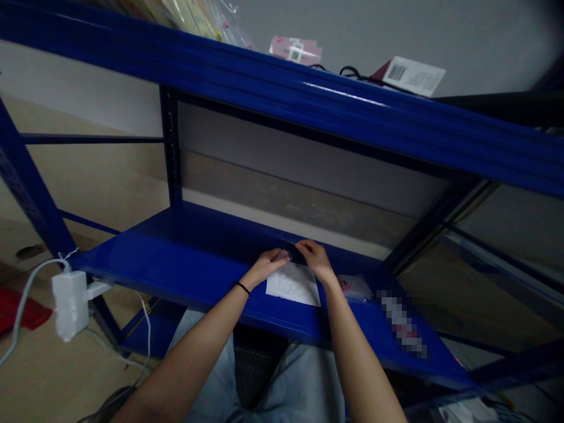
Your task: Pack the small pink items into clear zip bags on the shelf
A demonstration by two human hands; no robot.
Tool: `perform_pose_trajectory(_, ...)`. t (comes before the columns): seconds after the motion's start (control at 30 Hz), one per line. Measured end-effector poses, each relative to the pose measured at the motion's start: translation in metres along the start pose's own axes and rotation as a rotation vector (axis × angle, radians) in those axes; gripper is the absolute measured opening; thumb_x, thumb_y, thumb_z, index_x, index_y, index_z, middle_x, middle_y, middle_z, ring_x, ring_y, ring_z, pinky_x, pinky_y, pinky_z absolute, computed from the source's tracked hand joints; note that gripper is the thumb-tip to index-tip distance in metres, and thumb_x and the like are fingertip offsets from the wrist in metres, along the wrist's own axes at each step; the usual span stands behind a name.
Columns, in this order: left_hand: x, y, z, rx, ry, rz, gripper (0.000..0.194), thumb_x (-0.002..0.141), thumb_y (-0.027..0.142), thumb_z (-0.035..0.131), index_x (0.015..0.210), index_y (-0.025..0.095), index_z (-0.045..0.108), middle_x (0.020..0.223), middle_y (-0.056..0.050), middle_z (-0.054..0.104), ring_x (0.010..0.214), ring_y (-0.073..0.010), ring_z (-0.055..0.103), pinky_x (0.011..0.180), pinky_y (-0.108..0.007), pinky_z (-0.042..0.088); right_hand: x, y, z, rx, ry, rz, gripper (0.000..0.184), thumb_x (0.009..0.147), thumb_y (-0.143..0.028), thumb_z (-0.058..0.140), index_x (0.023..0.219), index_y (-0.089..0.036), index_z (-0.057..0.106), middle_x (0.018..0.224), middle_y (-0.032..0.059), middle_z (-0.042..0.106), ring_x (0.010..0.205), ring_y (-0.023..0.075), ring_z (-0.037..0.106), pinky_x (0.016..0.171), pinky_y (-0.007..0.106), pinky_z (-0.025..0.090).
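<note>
A flat clear packet with a white sheet (294, 284) lies on the lower blue shelf (185, 252) of a metal rack. My left hand (265, 265) pinches the packet's far top edge, a black band on its wrist. My right hand (315, 258) pinches the same edge just to the right, the two hands nearly touching. Both hands' fingers are curled closed on that edge. Beside my right wrist lies a small clear bag (355, 287) with something pink in it.
The upper blue shelf (308, 100) carries plastic-wrapped packets, a pink card (296, 50), a black cable and a labelled box (409, 75). A white power adapter (70, 304) with cables hangs off the rack's left post. Something red (17, 308) lies on the floor at left.
</note>
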State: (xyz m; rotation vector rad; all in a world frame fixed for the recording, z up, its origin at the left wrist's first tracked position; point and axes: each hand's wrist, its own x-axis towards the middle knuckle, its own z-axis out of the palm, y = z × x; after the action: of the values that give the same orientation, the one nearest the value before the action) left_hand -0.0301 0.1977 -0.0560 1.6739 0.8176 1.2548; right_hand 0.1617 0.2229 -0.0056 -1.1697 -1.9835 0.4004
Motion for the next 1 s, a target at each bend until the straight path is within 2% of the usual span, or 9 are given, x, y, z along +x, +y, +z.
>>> perform_pose_trajectory(0.1, 0.001, -0.002, 0.001, -0.036, -0.023, -0.002, 0.033, 0.088, 0.043, 0.061, 0.101, 0.014, 0.069, 0.095, -0.006, 0.070, 0.090, -0.0209, 0.061, 0.082, -0.031, 0.046, 0.003, -0.016, 0.002, 0.081, -0.130, -0.052, 0.029, 0.091, -0.039, 0.053, 0.084, -0.019, 0.073, 0.083, 0.0044, 0.069, 0.079, 0.0178, 0.062, 0.073, 0.027, 0.044)
perform_pose_trajectory(0.2, 0.001, -0.004, 0.001, -0.034, -0.016, -0.011, 0.034, 0.087, 0.042, 0.062, 0.105, 0.013, 0.068, 0.099, -0.007, 0.070, 0.092, -0.0213, 0.062, 0.085, -0.032, 0.045, 0.002, -0.012, 0.007, 0.054, -0.006, -0.011, 0.035, 0.095, -0.040, 0.044, 0.093, -0.018, 0.072, 0.090, 0.0064, 0.071, 0.084, 0.0189, 0.063, 0.076, 0.027, 0.045)
perform_pose_trajectory(0.27, 0.001, -0.004, 0.001, -0.009, -0.009, -0.004, 0.034, 0.088, 0.041, 0.062, 0.106, 0.013, 0.069, 0.101, -0.008, 0.070, 0.093, -0.0216, 0.062, 0.086, -0.032, 0.045, -0.001, 0.000, 0.009, -0.065, 0.056, 0.093, 0.035, 0.097, -0.035, 0.039, 0.098, -0.017, 0.070, 0.093, 0.0074, 0.071, 0.086, 0.0191, 0.064, 0.076, 0.026, 0.044)
perform_pose_trajectory(0.4, 0.001, -0.003, 0.000, 0.008, 0.000, 0.003, 0.034, 0.088, 0.042, 0.061, 0.107, 0.015, 0.069, 0.101, -0.007, 0.071, 0.096, -0.0219, 0.063, 0.086, -0.031, 0.045, -0.018, 0.025, 0.016, -0.433, -0.131, 0.277, 0.020, 0.090, -0.025, 0.053, 0.090, -0.017, 0.071, 0.094, 0.0090, 0.070, 0.087, 0.0197, 0.064, 0.076, 0.026, 0.041)
perform_pose_trajectory(0.57, 0.000, -0.002, 0.001, 0.017, 0.000, -0.016, 0.036, 0.087, 0.045, 0.061, 0.105, 0.015, 0.069, 0.102, -0.007, 0.071, 0.094, -0.0208, 0.063, 0.086, -0.030, 0.046, -0.031, 0.032, 0.023, -0.505, -0.160, 0.315, 0.017, 0.087, -0.021, 0.055, 0.088, -0.016, 0.072, 0.096, 0.0118, 0.068, 0.087, 0.0208, 0.063, 0.074, 0.027, 0.040)
perform_pose_trajectory(0.67, -0.001, -0.001, 0.001, 0.031, 0.007, -0.026, 0.035, 0.086, 0.045, 0.062, 0.103, 0.015, 0.069, 0.099, -0.006, 0.071, 0.093, -0.0208, 0.062, 0.085, -0.030, 0.046, -0.028, 0.028, 0.018, -0.429, -0.108, 0.279, 0.018, 0.088, -0.023, 0.054, 0.085, -0.017, 0.071, 0.092, 0.0092, 0.067, 0.086, 0.0198, 0.062, 0.074, 0.027, 0.041)
perform_pose_trajectory(0.83, -0.001, 0.004, 0.001, -0.007, 0.004, -0.017, 0.037, 0.086, 0.046, 0.060, 0.102, 0.014, 0.068, 0.097, -0.007, 0.069, 0.092, -0.0212, 0.061, 0.084, -0.031, 0.045, -0.017, 0.003, 0.002, -0.060, 0.047, 0.111, 0.024, 0.089, -0.035, 0.054, 0.085, -0.017, 0.070, 0.084, 0.0055, 0.065, 0.076, 0.0185, 0.060, 0.069, 0.027, 0.043)
perform_pose_trajectory(0.9, -0.002, 0.007, 0.000, -0.037, -0.003, -0.012, 0.038, 0.086, 0.047, 0.060, 0.103, 0.014, 0.068, 0.097, -0.007, 0.068, 0.093, -0.0214, 0.060, 0.085, -0.031, 0.044, -0.015, -0.013, -0.003, 0.018, 0.019, 0.022, 0.024, 0.090, -0.035, 0.053, 0.088, -0.018, 0.070, 0.086, 0.0054, 0.065, 0.078, 0.0180, 0.059, 0.071, 0.028, 0.045)
perform_pose_trajectory(1.0, -0.006, 0.014, 0.002, -0.114, -0.033, 0.000, 0.040, 0.085, 0.049, 0.063, 0.103, 0.014, 0.067, 0.098, -0.007, 0.067, 0.095, -0.0214, 0.059, 0.086, -0.031, 0.043, -0.019, -0.034, -0.012, 0.052, -0.069, -0.105, 0.023, 0.091, -0.024, 0.049, 0.099, -0.020, 0.070, 0.097, 0.0062, 0.064, 0.092, 0.0186, 0.059, 0.084, 0.030, 0.045)
